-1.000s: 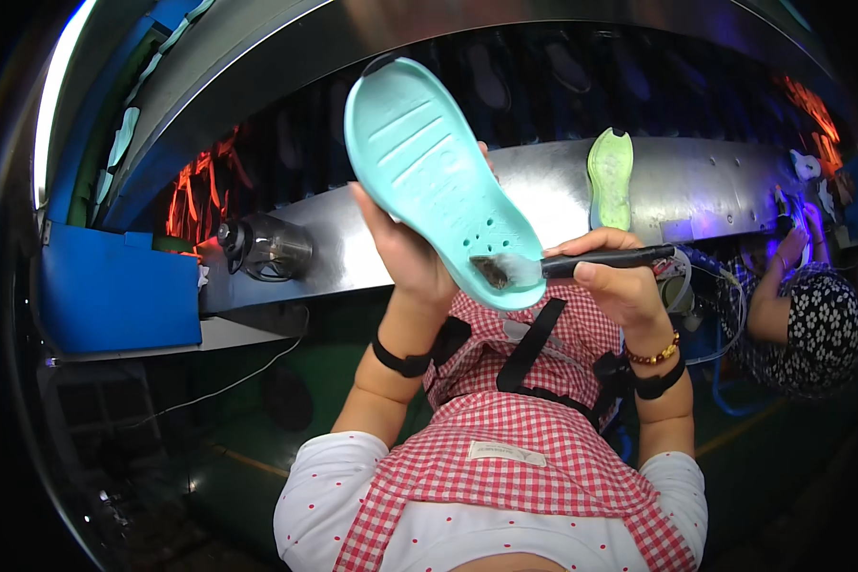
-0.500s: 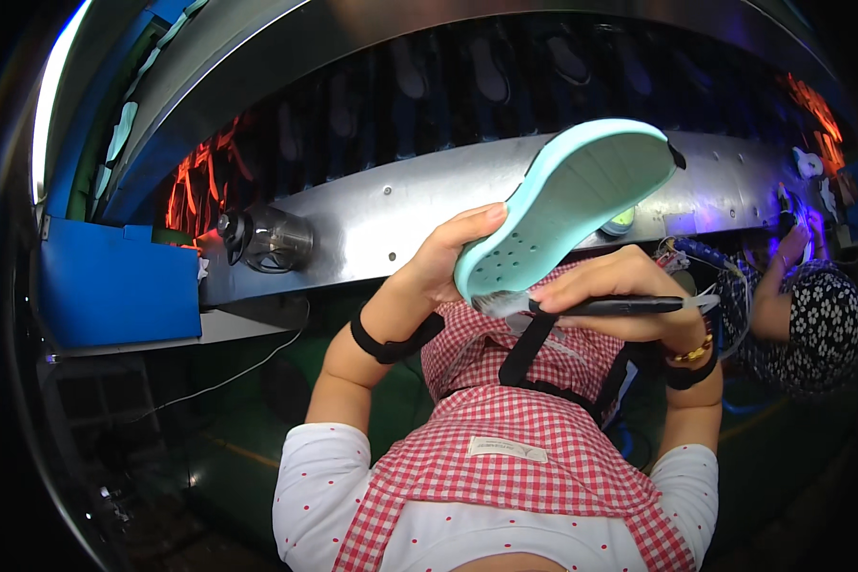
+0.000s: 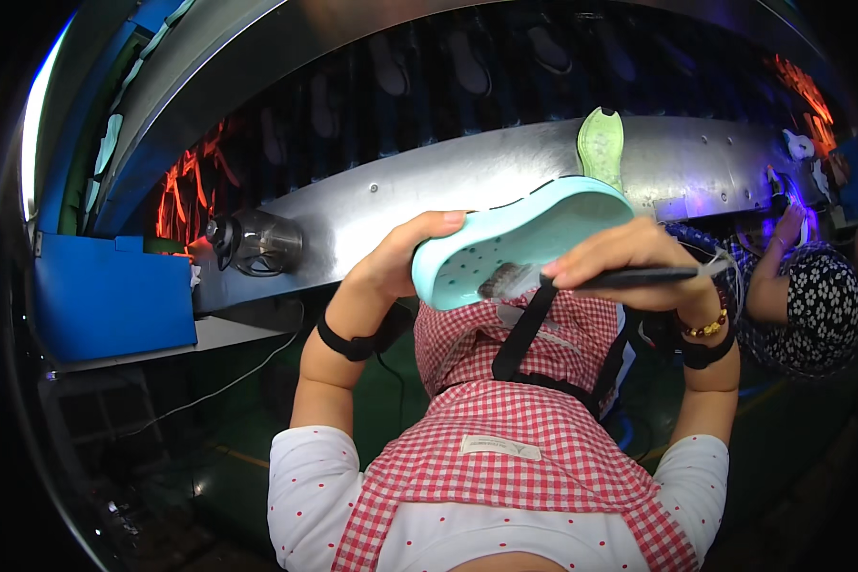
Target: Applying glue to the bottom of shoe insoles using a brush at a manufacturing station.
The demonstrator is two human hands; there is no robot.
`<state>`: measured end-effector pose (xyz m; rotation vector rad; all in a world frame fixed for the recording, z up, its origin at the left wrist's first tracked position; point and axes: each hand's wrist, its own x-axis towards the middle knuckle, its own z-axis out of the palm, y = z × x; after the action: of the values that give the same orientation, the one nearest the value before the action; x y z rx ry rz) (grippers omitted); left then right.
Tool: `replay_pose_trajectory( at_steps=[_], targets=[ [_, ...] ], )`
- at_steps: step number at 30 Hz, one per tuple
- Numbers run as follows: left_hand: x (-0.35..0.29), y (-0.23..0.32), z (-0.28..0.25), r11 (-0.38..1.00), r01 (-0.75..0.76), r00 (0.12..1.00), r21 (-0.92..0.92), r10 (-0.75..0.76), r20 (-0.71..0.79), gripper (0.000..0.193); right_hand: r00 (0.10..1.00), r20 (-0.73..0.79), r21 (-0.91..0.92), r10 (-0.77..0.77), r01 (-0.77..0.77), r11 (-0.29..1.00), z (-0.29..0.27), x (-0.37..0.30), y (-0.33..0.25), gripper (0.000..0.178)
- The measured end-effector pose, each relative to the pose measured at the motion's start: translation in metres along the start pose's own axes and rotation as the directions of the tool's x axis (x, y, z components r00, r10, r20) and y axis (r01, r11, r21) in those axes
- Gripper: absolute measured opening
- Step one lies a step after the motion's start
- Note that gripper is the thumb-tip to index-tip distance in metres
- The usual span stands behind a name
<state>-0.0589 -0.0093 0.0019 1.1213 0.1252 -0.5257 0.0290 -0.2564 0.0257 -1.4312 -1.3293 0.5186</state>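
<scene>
A pale turquoise foam clog [image 3: 524, 243] is held up in front of the person's chest, tilted, its perforated side facing down toward the camera and its toe end pointing right. The left hand [image 3: 405, 262] grips the clog's left end, the thumb curled over the upper edge and the fingers hidden behind it. The right hand [image 3: 629, 267] is closed around a dark brush [image 3: 620, 278] held nearly level, its bristle tip [image 3: 500, 281] touching the clog's holed surface. Both wrists wear black bands, and the right wrist also carries a bead bracelet [image 3: 707, 327].

Below the hands, nearer the camera, is a red-and-white checked apron [image 3: 515, 448] with black straps over a white dotted shirt.

Just beyond the clog runs a long curved metal worktop [image 3: 429, 186]. A pale green shoe piece [image 3: 601, 148] stands upright on it, just above the clog's right end. On the left of the worktop lies a dark jar [image 3: 257, 243] on its side; what is in it cannot be made out. Further left is a blue box [image 3: 110, 300]; its inside is not visible. Behind the worktop, in the dark far space, rows of shoe soles [image 3: 467, 62] show dimly, with an orange glow [image 3: 186, 191] at the left.

At the far right, another person in a black-and-white flowered top [image 3: 820, 305] has a hand raised.
</scene>
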Motion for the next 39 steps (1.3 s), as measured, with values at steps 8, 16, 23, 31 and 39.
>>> replay_pose_trajectory(
  at_steps=[8, 16, 23, 31, 39],
  targets=[
    [-0.018, 0.006, -0.009, 0.991, -0.128, 0.987, -0.030, 0.124, -0.105, 0.054, 0.983, -0.183, -0.070, -0.010, -0.003, 0.998, 0.003, -0.007, 0.007, 0.020],
    [0.002, -0.032, -0.032, 0.700, -0.225, 0.953, -0.678, 0.304, -0.001, 0.069, 0.973, -0.213, -0.118, -0.090, 0.066, 0.991, 0.014, -0.006, -0.031, 0.021],
    [0.031, -0.056, 0.012, 0.677, -0.409, 0.912, -0.613, 0.278, -0.302, 0.090, 0.847, -0.391, 0.176, 0.359, -0.315, 0.933, 0.038, 0.008, 0.031, 0.018],
    [0.040, -0.057, -0.011, 0.590, -0.555, 0.830, -0.586, 0.430, -0.354, 0.088, 0.987, -0.096, -0.393, -0.128, 0.080, 0.916, 0.063, 0.004, 0.011, 0.019],
    [0.046, -0.043, 0.012, 0.546, -0.578, 0.786, -0.607, 0.573, -0.232, 0.093, 0.936, -0.335, -0.064, 0.108, -0.137, 0.988, 0.048, 0.021, 0.003, 0.019]
  ],
)
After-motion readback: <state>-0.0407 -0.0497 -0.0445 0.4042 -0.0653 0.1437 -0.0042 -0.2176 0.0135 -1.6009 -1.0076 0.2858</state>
